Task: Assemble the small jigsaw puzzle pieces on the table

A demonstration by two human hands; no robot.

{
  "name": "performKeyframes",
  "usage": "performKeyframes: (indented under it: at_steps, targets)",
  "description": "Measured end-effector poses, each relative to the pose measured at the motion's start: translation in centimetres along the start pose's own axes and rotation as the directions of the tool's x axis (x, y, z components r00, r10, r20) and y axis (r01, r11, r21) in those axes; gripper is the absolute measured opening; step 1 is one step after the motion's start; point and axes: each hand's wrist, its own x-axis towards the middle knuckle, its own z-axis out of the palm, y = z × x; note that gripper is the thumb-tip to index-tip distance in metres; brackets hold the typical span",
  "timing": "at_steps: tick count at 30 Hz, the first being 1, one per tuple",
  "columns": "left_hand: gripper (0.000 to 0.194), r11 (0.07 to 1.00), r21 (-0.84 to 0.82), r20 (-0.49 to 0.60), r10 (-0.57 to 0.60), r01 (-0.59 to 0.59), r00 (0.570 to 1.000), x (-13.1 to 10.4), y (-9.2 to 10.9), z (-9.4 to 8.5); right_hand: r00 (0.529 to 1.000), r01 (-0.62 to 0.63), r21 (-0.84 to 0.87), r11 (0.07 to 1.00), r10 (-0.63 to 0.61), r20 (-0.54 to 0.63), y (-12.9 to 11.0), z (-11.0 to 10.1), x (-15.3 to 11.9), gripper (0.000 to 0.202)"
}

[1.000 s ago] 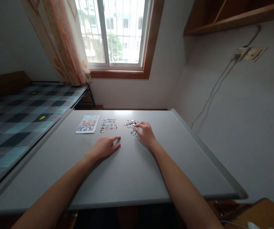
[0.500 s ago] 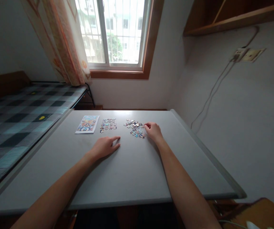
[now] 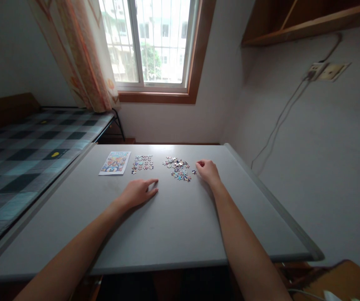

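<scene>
My left hand [image 3: 136,193] lies on the table with thumb and forefinger apart, holding nothing. Just beyond it are jigsaw pieces laid out in rows [image 3: 140,163]. Right of these spreads a loose pile of jigsaw pieces [image 3: 177,164]. My right hand [image 3: 207,170] is to the right of the pile, its fingers closed together. Whatever may be between those fingertips is too small to make out. A single jigsaw piece [image 3: 194,172] rests on the table between the pile and my right hand. At the left is a colourful picture sheet [image 3: 115,163].
The grey-white table [image 3: 173,234] has raised side edges. A bed with a checked cover [image 3: 73,125] stands along its left side. Beyond the far edge is a wall with a window [image 3: 161,46]. A cable [image 3: 270,133] hangs down the right wall from a socket.
My right hand has moved a little to the right, away from the pile. A single piece now shows by itself beside the pile. My left hand has stayed put.
</scene>
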Motion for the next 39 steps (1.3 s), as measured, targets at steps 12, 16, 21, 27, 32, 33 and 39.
performKeyframes:
  at_steps: [12,16,21,27,32,33,39]
  targets:
    - [0.046,1.000,-0.003,-0.014,0.012,-0.012,1.000,0.0,0.0,0.0,0.997,0.005,-0.075,0.997,0.001,0.076,-1.3,0.6,-1.0,0.027]
    - [0.046,1.000,0.004,-0.008,0.012,-0.012,1.000,0.0,0.1,-0.1,0.996,0.011,-0.086,0.996,-0.002,0.094,-1.5,0.6,-1.1,0.027]
    - [0.046,1.000,-0.002,0.004,-0.004,0.004,1.000,0.0,0.3,-0.3,0.993,0.015,-0.092,0.996,-0.005,0.115,-1.7,0.7,-1.3,0.027]
    - [0.047,1.000,-0.009,0.005,-0.001,0.001,1.000,-0.1,0.4,-0.4,0.992,0.022,-0.091,0.996,-0.010,0.127,-1.8,0.9,-1.3,0.027]
    - [0.047,1.000,-0.006,0.003,0.004,-0.004,1.000,-0.1,0.3,-0.3,0.991,0.025,-0.093,0.995,-0.013,0.131,-2.0,0.8,-1.4,0.027]
    - [0.047,1.000,-0.004,0.000,0.006,-0.006,1.000,-0.1,0.2,-0.3,0.991,0.028,-0.090,0.996,-0.016,0.130,-2.0,0.8,-1.5,0.027]
    - [0.047,1.000,-0.018,0.004,0.003,-0.003,1.000,-0.1,0.3,-0.3,0.992,0.038,-0.083,0.996,-0.027,0.124,-2.0,0.8,-1.5,0.027]
